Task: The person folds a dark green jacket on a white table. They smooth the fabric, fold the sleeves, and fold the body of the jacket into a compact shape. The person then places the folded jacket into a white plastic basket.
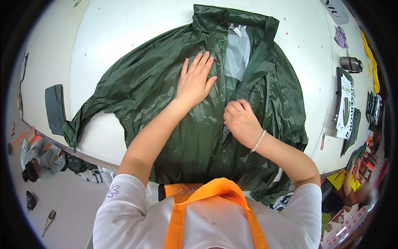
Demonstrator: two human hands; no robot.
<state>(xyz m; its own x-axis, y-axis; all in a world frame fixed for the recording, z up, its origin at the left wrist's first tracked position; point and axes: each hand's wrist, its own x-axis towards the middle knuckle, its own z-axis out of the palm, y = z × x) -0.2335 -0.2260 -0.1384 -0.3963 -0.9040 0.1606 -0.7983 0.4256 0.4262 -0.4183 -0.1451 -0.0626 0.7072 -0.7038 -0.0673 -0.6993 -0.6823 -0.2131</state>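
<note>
A shiny dark green rain jacket (pixel 178 141) lies front side up across the white table (pixel 107 37), its collar at the far end. My left hand (pixel 195 82) rests flat on the jacket's left front panel, fingers stretched out. At the middle of the front, my right hand (pixel 242 120) pinches the jacket's front zipper; its fingertips hide the slider. Above that hand the front gapes, showing pale mesh lining (pixel 238 52) and a white label (pixel 237 30). Zipper teeth (pixel 239 86) run along the edge of the gap. Below, the two front edges lie close together.
A folded dark green piece (pixel 54 108) lies by the left sleeve end. Along the right stand a metal flask (pixel 351 64), a purple cloth (pixel 340 37) and a white printed package (pixel 344 107). Other people are at the lower left (pixel 38 159) and lower right (pixel 347 185).
</note>
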